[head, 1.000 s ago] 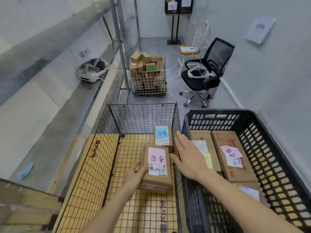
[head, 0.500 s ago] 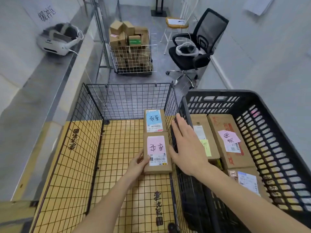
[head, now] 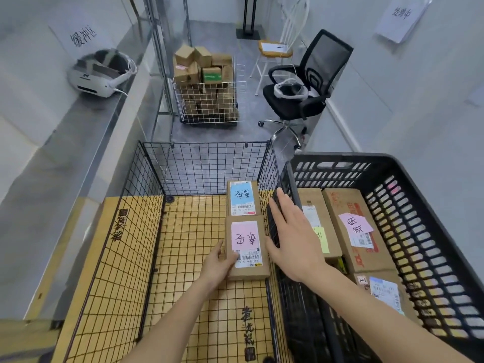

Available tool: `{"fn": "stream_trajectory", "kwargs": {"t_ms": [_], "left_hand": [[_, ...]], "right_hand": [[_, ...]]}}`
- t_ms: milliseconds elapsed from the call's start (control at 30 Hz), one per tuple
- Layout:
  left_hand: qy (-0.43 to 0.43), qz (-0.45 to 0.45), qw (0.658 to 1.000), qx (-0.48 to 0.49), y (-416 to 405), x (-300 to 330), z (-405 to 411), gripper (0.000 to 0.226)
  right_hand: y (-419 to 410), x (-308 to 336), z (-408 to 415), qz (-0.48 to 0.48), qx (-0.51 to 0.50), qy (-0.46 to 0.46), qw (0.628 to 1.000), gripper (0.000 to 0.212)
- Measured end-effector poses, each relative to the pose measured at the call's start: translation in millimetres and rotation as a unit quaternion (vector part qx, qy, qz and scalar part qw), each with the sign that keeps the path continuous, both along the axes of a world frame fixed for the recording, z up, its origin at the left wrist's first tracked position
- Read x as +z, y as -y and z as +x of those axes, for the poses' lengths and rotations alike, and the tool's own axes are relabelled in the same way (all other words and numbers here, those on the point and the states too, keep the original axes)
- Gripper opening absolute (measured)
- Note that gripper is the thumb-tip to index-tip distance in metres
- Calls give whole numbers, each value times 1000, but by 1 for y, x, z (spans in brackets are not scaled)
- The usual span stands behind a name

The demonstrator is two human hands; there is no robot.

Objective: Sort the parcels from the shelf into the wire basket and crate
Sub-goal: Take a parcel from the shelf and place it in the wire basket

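Observation:
A parcel with a pink note (head: 247,248) lies on the floor of the black wire basket (head: 146,184), against its right wall. My left hand (head: 218,263) holds its left side, thumb on the top edge. Just behind it lies a parcel with a blue note (head: 242,197). My right hand (head: 293,237) rests flat, fingers straight, on the rim between the basket and the black plastic crate (head: 424,221). The crate holds several brown parcels, one with a pink note (head: 356,226).
A metal shelf (head: 65,142) runs along the left with a white headset (head: 99,74) on it. Behind the basket stands a white wire cart (head: 209,100) full of boxes. A black office chair (head: 303,93) and a white chair (head: 277,45) stand at the back right.
The pink-note parcel has come down from a lifted position to the basket floor behind the blue-note parcel. My left hand stays on it; my right hand stays on the rim.

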State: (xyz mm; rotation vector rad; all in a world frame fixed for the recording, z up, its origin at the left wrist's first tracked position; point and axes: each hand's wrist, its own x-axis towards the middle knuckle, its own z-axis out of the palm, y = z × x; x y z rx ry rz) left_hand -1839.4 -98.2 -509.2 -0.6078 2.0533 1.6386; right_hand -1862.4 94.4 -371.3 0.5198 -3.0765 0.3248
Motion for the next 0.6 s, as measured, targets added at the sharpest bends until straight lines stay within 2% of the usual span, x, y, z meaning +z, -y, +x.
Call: {"fn": "stream_trajectory", "kwargs": {"t_ms": [133, 267, 433, 600], "left_hand": [[-36, -73, 996, -22, 5, 38, 2, 82], [-89, -195, 975, -59, 35, 89, 17, 80], [-136, -389, 910, -38, 82, 189, 59, 79], [-153, -487, 857, 71, 101, 295, 138, 81]], "right_hand": [[-3, 1, 0, -1, 4, 9, 1000, 84], [-2, 7, -4, 20, 19, 22, 999, 89], [17, 49, -12, 49, 93, 30, 994, 84], [83, 127, 13, -4, 222, 25, 975, 79]]}}
